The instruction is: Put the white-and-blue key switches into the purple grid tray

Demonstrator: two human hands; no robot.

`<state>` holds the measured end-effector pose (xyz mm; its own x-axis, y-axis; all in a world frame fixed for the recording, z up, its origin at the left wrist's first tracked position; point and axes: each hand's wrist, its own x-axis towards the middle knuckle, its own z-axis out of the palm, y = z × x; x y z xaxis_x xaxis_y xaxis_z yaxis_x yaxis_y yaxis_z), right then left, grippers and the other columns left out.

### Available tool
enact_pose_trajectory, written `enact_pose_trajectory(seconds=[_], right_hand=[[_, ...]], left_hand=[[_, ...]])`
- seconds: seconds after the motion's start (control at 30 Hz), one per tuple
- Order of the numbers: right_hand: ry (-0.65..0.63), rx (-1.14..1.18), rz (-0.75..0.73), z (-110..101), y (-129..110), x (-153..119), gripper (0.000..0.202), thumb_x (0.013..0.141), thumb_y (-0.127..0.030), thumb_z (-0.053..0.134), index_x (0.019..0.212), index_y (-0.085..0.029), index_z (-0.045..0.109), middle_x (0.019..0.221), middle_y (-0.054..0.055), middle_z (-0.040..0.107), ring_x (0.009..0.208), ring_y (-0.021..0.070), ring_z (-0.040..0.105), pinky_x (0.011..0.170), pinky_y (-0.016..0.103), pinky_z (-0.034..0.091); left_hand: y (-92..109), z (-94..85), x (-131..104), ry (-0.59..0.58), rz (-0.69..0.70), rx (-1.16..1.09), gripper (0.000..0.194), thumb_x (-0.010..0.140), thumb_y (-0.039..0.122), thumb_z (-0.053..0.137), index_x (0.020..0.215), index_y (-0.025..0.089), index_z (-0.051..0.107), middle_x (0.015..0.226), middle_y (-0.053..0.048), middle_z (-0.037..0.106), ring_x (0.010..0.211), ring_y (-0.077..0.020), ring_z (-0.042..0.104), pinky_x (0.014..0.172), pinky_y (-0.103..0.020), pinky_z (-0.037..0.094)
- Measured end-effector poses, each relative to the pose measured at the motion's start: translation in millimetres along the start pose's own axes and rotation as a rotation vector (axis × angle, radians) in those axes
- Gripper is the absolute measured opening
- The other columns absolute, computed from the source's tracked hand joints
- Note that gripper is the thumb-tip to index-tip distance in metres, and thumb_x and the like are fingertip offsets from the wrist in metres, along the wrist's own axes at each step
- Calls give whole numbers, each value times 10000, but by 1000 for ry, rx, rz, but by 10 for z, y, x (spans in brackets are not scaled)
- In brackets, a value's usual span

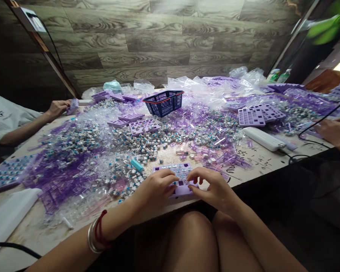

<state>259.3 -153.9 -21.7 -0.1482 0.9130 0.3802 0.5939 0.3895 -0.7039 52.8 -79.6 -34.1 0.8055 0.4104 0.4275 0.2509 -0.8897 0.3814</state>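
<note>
A light purple keypad panel [174,166] with square openings lies at the table's front edge, with clear square pieces in many of them. My left hand [156,186] rests over its left part, thumb and forefinger close together on its face. From the right, my right hand [214,185] curls over the panel, forefinger and thumb touching its face near a dark opening. Anything small between the fingertips is hidden. Just behind my left hand are a turquoise block [136,165] and a heap of small white-and-blue parts, like key switches [150,142].
A dark blue basket [164,104] stands mid-table among loose clear and purple plastic pieces. More purple panels [252,115] lie right, near a white power strip [263,138] with black cable. Co-workers' hands work at left [57,108] and right [336,130].
</note>
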Motion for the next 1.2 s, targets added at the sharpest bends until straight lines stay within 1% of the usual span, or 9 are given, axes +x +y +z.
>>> enact_pose_trajectory(seconds=[0.1,0.2,0.33,0.5,0.67,0.8,0.9,1.1,1.2], right_hand=[[1,1,-6,-5,-2,5,98,767,-129,577,824,-200,612,772,12,644,651,134,554,608,262,450],[7,-4,-6,-8,11,3,103,763,-119,583,821,-200,609,775,10,643,655,133,553,601,256,445],[8,-13,-7,-7,27,-2,114,756,-107,598,823,-198,613,771,5,639,659,133,553,619,261,449],[8,-4,-9,-11,31,-7,117,763,-103,597,832,-196,615,783,9,643,669,135,558,616,260,449],[10,0,3,-22,13,-9,129,752,-96,599,828,-200,617,784,7,647,666,133,559,608,252,453],[15,-6,9,-35,-12,-9,154,734,-80,593,822,-203,617,784,4,651,658,128,557,558,227,440],[18,-12,13,-41,-22,-7,142,737,-92,589,820,-205,614,784,6,653,656,129,559,535,220,434],[24,-15,5,-37,-10,-4,130,738,-100,596,817,-201,615,777,6,652,655,130,560,584,240,451],[20,-13,9,-32,1,-6,122,745,-104,597,819,-199,619,778,9,650,658,132,560,602,250,453]], left_hand=[[18,-8,14,-46,-18,48,124,913,137,483,912,143,607,880,-55,567,805,-165,536,728,-291,457],[65,-33,28,-76,-87,133,123,898,143,511,798,131,581,818,-48,518,756,-170,499,688,-297,427],[109,-77,42,-107,-170,81,99,887,143,563,790,128,575,833,-38,515,766,-153,499,691,-277,408],[120,-94,54,-129,-185,56,109,896,152,562,791,133,587,836,-38,524,778,-152,504,720,-281,407],[134,-86,59,-94,-202,107,49,871,164,601,824,149,606,843,-35,546,798,-166,516,735,-302,403],[122,-77,56,-62,-194,101,17,851,164,630,838,166,620,834,-25,561,792,-163,525,723,-297,400],[101,-70,55,-43,-188,113,26,834,167,656,837,182,635,821,-14,567,786,-164,532,728,-298,391],[94,-69,59,-32,-178,145,39,816,164,680,812,184,647,791,-8,578,771,-168,535,720,-300,367],[109,-69,59,-30,-148,191,28,833,179,659,811,171,643,802,-19,583,777,-171,533,733,-307,369]])
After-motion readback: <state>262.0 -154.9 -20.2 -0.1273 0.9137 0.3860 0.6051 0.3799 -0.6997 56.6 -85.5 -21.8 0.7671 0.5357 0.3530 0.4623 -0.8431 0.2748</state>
